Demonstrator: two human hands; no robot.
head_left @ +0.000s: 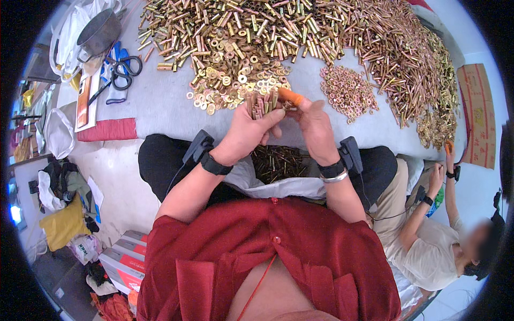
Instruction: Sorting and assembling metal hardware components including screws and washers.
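My left hand [243, 132] is closed around a bunch of brass-coloured metal tubes [258, 107], their ends pointing up and away from me. Close against the bunch, my right hand [316, 127] has its fingers bent together, an orange finger cot [290, 97] on one of them. Whatever its fingertips pinch is small and mostly hidden. Just beyond both hands lies a heap of flat gold washers [214, 93]. A smaller patch of pinkish-gold nuts [348, 91] is to the right. Below my hands, a white sack [257, 187] in my lap holds many dark golden metal pieces [278, 162].
A large heap of metal tubes [321, 27] covers the far and right table. At left are black-handled scissors [126, 72], an orange-brown phone [83, 101] and a metal pot [99, 32]. A co-worker [428, 251] sits at right beside a cardboard piece [476, 115].
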